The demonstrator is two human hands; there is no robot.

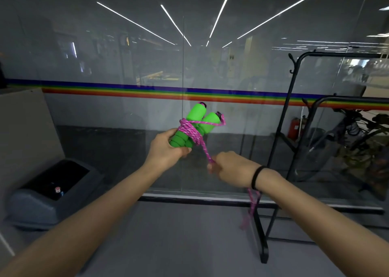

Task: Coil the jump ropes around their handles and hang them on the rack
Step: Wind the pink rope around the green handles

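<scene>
My left hand grips the lower ends of two bright green foam handles, held together and pointing up and to the right. A pink braided rope is wound several times around their middle. One strand runs down from the coil into my right hand, which pinches it tight. The loose remainder of the rope hangs below my right wrist, which wears a black band. A black metal rack with hooks near its top stands to the right, with nothing hanging on its near post.
A glass wall with a rainbow stripe stands straight ahead. A dark grey bin sits on the floor at the left beside a pale cabinet. The rack's black foot reaches toward me on the grey floor. Bicycles and a red extinguisher show behind the glass.
</scene>
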